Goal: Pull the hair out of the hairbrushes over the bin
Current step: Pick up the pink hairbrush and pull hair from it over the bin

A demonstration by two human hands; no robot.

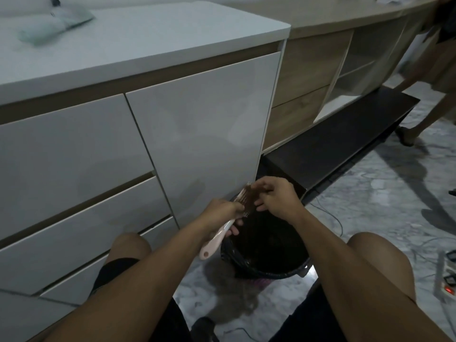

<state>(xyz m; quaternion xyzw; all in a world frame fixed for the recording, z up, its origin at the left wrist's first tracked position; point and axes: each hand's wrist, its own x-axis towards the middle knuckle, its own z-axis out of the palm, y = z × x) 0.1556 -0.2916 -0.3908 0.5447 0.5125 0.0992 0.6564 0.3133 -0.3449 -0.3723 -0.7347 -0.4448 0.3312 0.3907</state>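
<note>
A pale pink hairbrush (pixel 217 239) is held tilted over a black bin (pixel 267 250) lined with a dark bag, which stands on the floor between my knees. My left hand (pixel 220 213) grips the brush around the neck, with the handle pointing down toward me. The bristle head (pixel 246 199) faces right and carries brown hair. My right hand (pixel 274 196) is at the bristles, its fingertips pinching at the hair near the top of the head. How much hair sits between those fingers is not visible.
A white drawer cabinet (pixel 123 149) stands close on the left, with a pale cloth (pixel 54 21) on its top. A dark low shelf (pixel 333 141) runs behind the bin. A power strip (pixel 447 275) and cables lie on the marble floor at right. Another person's legs (pixel 429 95) are at far right.
</note>
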